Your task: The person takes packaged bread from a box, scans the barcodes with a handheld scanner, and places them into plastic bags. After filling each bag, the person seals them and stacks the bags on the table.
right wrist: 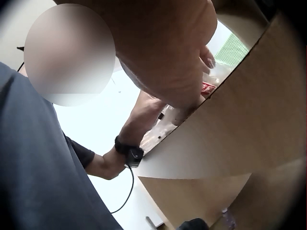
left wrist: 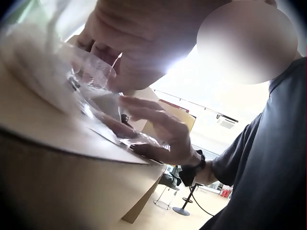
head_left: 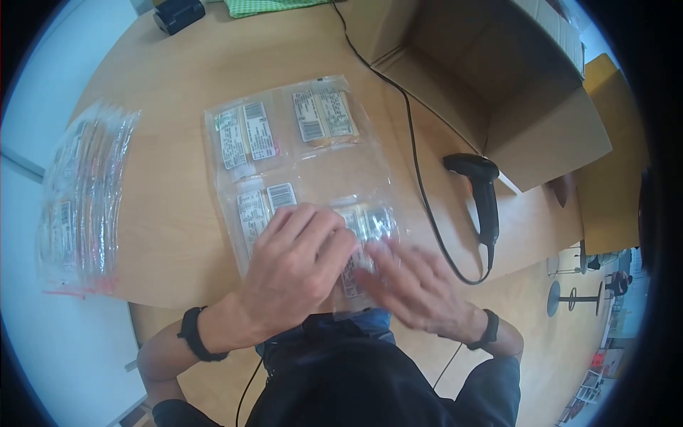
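A clear plastic sleeve with several pockets lies on the table, each pocket holding a packet with printed barcode labels. My left hand is over its near part, fingers curled and pinching the plastic; in the left wrist view, crinkled film rises beside those fingers. My right hand, blurred, lies across the near right pocket with its fingers fairly straight, touching the film. The packet there is partly covered by both hands. In the right wrist view, a bit of red print shows past the right hand.
A stack of similar filled sleeves lies at the left. To the right are a black barcode scanner with its cable and an open cardboard box. A black device and green checked cloth are at the back.
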Demonstrator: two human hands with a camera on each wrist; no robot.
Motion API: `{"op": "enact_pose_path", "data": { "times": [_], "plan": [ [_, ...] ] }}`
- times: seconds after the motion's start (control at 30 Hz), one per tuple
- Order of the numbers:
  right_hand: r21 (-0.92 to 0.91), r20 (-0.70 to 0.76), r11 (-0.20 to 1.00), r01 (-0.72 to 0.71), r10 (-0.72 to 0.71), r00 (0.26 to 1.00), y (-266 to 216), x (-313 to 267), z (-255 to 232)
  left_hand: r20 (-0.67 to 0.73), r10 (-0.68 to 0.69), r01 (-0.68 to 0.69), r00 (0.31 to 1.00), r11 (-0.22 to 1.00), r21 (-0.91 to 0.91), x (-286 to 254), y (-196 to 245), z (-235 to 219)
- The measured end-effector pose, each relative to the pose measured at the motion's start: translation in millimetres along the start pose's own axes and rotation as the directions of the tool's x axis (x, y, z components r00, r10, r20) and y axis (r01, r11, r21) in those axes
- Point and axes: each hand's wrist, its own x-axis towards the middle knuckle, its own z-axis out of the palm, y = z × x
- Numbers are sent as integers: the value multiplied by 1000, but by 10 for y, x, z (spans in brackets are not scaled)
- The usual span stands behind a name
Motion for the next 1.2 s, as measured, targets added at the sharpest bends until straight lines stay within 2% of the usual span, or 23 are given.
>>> {"op": "enact_pose_path", "data": {
  "times": [0.03, 0.1, 0.13, 0.17, 0.23, 0.27, 0.33, 0.4, 0.43, 0.47, 0.5, 0.53, 0.57, 0.63, 0.67, 0.73, 0.77, 0.83, 0.97, 1.03, 1.1, 1.17, 1.2],
  "plan": [
    [-2, -6, 1000, 6, -6, 1000, -29, -23, 22, -4, 0, 0, 1000, 1000, 8, -19, -6, 16],
    [-3, -123, 976, 216, -215, 969, -82, -88, 97, 34, 28, -28, 999, 999, 23, -62, -8, 72],
    [13, -137, 974, 228, -224, 965, -60, -67, 141, 62, 24, -26, 998, 999, 20, -56, 4, 65],
    [11, -139, 975, 220, -217, 966, -39, -37, 147, 67, 31, -32, 997, 999, 18, -51, 15, 73],
    [-161, -39, 980, 121, -128, 991, 25, 33, 152, 93, 32, -37, 995, 998, 45, -36, 37, 89],
    [-191, -4, 977, 94, -96, 995, 71, 81, 172, 95, 35, -39, 995, 998, 42, -30, 46, 98],
    [-209, 24, 976, 56, -52, 998, 110, 155, 199, 119, 59, -68, 991, 995, 71, -18, 59, 120],
    [-227, 73, 974, -14, 32, 997, 86, 156, 211, 114, 46, -54, 992, 997, 63, -64, 63, 129],
    [-220, 75, 975, -11, 29, 997, 52, 100, 203, 107, 31, -37, 994, 998, 59, -108, 59, 119],
    [-145, -46, 989, -41, 35, 998, 23, 7, 186, 108, 21, -28, 994, 998, 59, -161, 77, 47],
    [-63, -163, 996, -62, 51, 985, 30, -89, 168, 154, -59, 46, 986, 995, 86, -217, 122, -82],
    [-61, -159, 997, -55, 44, 986, 87, -180, 96, 204, -139, 118, 969, 987, 112, -289, 149, -177],
    [-45, -151, 997, -61, 53, 987, 146, -189, 55, 218, -148, 127, 965, 986, 106, -379, 141, -232],
    [140, 75, 961, -239, 231, 970, 368, -87, 1, 366, -234, 186, 901, 969, 164, -546, 129, -321],
    [187, 210, 939, -287, 248, 946, 415, -134, 75, 378, -240, 193, 894, 968, 159, -619, 137, -328],
    [259, 233, 922, -286, 228, 945, 373, -235, 108, 442, -217, 131, 870, 967, 217, -779, 127, -314],
    [324, 248, 904, -280, 204, 947, 336, -279, 122, 441, -230, 145, 868, 965, 218, -916, 120, -281],
    [359, 216, 896, -260, 191, 958, 197, -399, 151, 276, -155, 82, 949, 962, 259, -1193, 99, -230],
    [317, 125, 920, -230, 200, 972, -71, -536, 173, 247, -144, 89, 958, 972, 218, -1386, 123, -338],
    [341, -39, 931, -128, 150, 988, -119, -620, 266, 262, -74, 38, 962, 989, 140, -1415, 139, -416],
    [375, -67, 917, -134, 171, 983, -123, -575, 251, 278, -119, 98, 953, 991, 89, -1342, 141, -515],
    [564, 34, 759, -326, 373, 927, -131, -472, 230, 284, -153, 147, 946, 988, 43, -1299, 114, -533],
    [622, 74, 686, -377, 428, 901, -162, -451, 210, 171, -216, 226, 961, 973, -40, -1287, 115, -528]
  ]
}}
